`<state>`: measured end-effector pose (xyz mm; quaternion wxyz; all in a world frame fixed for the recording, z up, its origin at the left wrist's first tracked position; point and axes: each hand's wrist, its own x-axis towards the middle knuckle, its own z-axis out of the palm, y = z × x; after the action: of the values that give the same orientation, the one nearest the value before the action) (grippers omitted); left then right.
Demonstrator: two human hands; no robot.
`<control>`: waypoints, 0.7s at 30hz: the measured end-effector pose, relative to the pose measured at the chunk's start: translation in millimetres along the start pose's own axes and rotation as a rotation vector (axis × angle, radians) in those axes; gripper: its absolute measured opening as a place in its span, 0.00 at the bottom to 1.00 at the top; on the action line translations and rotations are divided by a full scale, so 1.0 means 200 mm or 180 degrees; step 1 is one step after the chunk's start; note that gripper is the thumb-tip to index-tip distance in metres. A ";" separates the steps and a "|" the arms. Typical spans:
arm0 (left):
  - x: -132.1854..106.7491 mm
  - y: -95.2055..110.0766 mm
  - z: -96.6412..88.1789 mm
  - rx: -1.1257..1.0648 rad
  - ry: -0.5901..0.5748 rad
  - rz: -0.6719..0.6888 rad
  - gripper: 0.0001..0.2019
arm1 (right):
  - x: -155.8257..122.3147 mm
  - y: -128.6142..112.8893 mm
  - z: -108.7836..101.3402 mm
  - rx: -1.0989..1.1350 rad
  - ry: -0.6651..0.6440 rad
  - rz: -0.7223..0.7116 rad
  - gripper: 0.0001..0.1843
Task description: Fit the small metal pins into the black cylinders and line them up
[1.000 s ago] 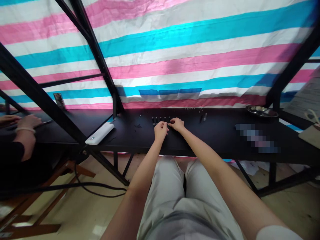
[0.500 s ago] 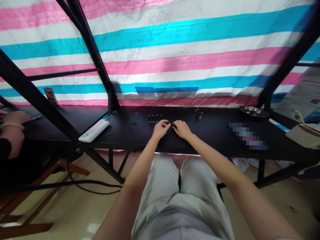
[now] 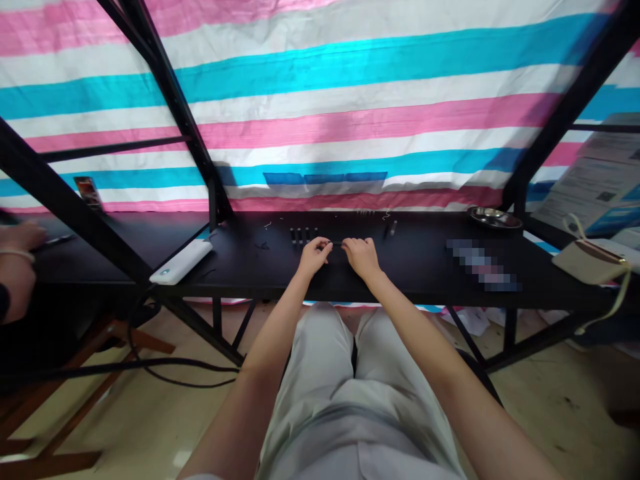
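My left hand (image 3: pixel 315 255) and my right hand (image 3: pixel 362 255) are over the black tabletop, close together. A thin dark stick-like piece (image 3: pixel 337 244) spans the gap between them, its ends pinched in the fingertips of both hands. Its exact kind is too small to make out. Just behind my left hand, several small dark cylinders with light ends (image 3: pixel 300 235) stand in a row. Farther back on the right lie a short grey tube (image 3: pixel 393 228) and a dark one beside it.
A white oblong device (image 3: pixel 182 261) lies by the left frame post. To the right are a metal dish (image 3: pixel 495 217), a pixelated item (image 3: pixel 483 265) and a beige pouch (image 3: pixel 587 260). Another person's hand (image 3: pixel 23 235) is at far left. Striped sheeting (image 3: pixel 350 120) hangs behind.
My fingers have shifted on the dark piece, and more of it now shows between my hands. The view has turned slightly right. The other person's hand at far left has moved and is blurred.
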<state>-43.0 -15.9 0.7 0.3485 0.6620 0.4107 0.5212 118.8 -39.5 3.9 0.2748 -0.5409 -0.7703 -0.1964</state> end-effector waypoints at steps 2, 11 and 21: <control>0.00 0.00 0.00 0.0026 0.0043 -0.0002 0.12 | 0.00 0.00 0.00 -0.0029 -0.0031 0.0022 0.14; 0.00 0.02 0.00 0.0134 0.0142 0.0009 0.12 | 0.01 -0.01 -0.01 -0.0105 -0.0112 0.0126 0.13; -0.01 0.04 0.00 0.0245 0.0116 0.0031 0.11 | 0.01 -0.01 -0.01 -0.0020 -0.0091 0.0180 0.12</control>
<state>-41.6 -22.2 7.6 0.3126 0.6673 0.4334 0.5187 116.6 -40.2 6.3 0.2676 -0.5661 -0.7579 -0.1832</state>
